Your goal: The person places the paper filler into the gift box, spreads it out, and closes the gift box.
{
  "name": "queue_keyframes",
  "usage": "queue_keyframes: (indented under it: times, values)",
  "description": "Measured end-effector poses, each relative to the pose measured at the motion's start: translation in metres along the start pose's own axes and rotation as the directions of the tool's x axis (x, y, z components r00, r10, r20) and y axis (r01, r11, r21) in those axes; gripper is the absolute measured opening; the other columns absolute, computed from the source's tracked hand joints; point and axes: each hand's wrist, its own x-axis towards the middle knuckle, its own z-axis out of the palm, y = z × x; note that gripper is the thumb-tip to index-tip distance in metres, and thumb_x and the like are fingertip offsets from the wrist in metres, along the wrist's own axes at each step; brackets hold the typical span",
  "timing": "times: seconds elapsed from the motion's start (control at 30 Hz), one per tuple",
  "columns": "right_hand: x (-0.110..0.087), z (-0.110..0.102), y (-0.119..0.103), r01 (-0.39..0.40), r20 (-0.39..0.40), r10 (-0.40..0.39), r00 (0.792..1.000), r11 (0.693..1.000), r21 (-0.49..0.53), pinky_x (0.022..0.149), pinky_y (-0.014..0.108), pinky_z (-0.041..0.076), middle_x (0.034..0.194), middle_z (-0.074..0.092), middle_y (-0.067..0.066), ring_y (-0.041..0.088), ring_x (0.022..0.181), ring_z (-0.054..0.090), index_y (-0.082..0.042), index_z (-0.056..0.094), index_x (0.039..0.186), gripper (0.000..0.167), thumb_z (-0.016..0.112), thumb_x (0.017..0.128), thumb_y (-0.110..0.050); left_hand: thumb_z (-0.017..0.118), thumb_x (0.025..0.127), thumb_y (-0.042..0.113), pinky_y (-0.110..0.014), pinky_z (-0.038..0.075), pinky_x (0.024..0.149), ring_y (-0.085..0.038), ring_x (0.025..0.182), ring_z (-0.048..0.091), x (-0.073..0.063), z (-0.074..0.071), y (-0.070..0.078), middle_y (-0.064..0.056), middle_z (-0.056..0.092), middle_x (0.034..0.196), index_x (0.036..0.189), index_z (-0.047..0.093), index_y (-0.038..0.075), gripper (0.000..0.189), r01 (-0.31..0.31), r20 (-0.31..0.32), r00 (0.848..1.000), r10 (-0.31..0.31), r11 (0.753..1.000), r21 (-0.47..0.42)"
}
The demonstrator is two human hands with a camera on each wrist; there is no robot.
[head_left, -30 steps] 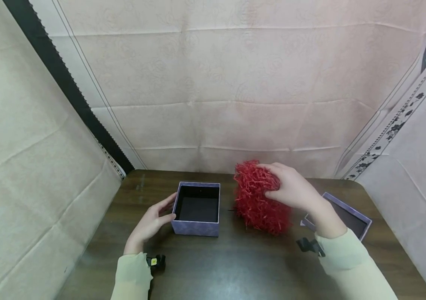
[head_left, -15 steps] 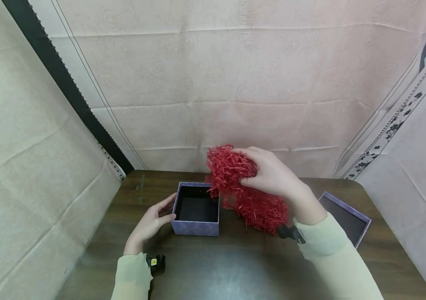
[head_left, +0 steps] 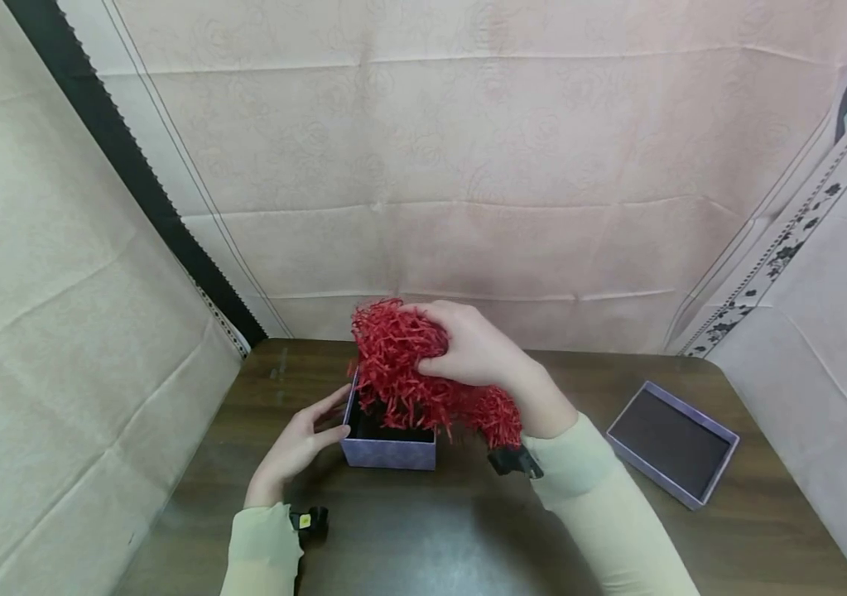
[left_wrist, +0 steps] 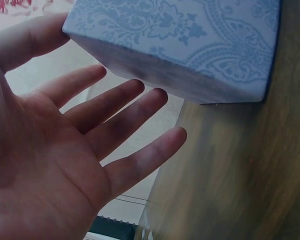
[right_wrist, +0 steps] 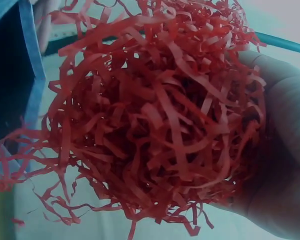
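Observation:
Over a blue-purple patterned box (head_left: pixel 389 454) with a black inside, my right hand (head_left: pixel 472 354) holds a big tangled clump of red shredded paper (head_left: pixel 397 356). The clump hangs above the box and hides its far part; a tail of it trails back under the wrist. Thin strips stick out near the box rim (right_wrist: pixel 36 65) in the right wrist view. My left hand (head_left: pixel 295 451) rests at the box's left side. In the left wrist view its thumb touches a corner of the box (left_wrist: pixel 190 45), while the other fingers extend straight below the wall.
A matching shallow lid (head_left: pixel 671 443) lies inside-up on the right of the brown wooden table (head_left: pixel 423 530). Pale cloth (head_left: pixel 468 165) hangs behind the table and along both sides. Each wrist wears a small black camera.
My right hand has lifted the red shredded paper off the table and moved it left over the box. The lid has come into full view. The left hand and box stay put.

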Motion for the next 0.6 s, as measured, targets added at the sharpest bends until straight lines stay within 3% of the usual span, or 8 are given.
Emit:
queue_keyframes:
  times: [0.4, 0.6]
  values:
    - [0.022, 0.071, 0.028, -0.145, 0.134, 0.138, 0.981, 0.989, 0.042, 0.106, 0.044, 0.052, 0.146, 0.065, 0.007, 0.023, 0.129, 0.063, -0.011, 0.054, 0.158, 0.074, 0.084, 0.091, -0.021, 0.071, 0.103, 0.020, -0.065, 0.041, 0.115, -0.044, 0.145, 0.049, 0.000, 0.002, 0.003, -0.020, 0.052, 0.159, 0.164, 0.042, 0.004, 0.069, 0.017, -0.007, 1.000, -0.017, 1.000, -0.010]
    - [0.033, 0.111, 0.038, -0.203, 0.206, 0.221, 0.953, 0.974, -0.103, 0.105, 0.045, 0.054, 0.144, 0.067, 0.007, 0.022, 0.126, 0.064, -0.012, 0.055, 0.157, 0.074, 0.084, 0.091, -0.029, 0.071, 0.103, 0.018, -0.064, 0.041, 0.115, -0.045, 0.147, 0.046, -0.001, -0.001, 0.004, -0.023, 0.044, 0.164, 0.164, 0.037, -0.002, 0.073, 0.037, 0.000, 0.999, -0.037, 0.999, -0.009]
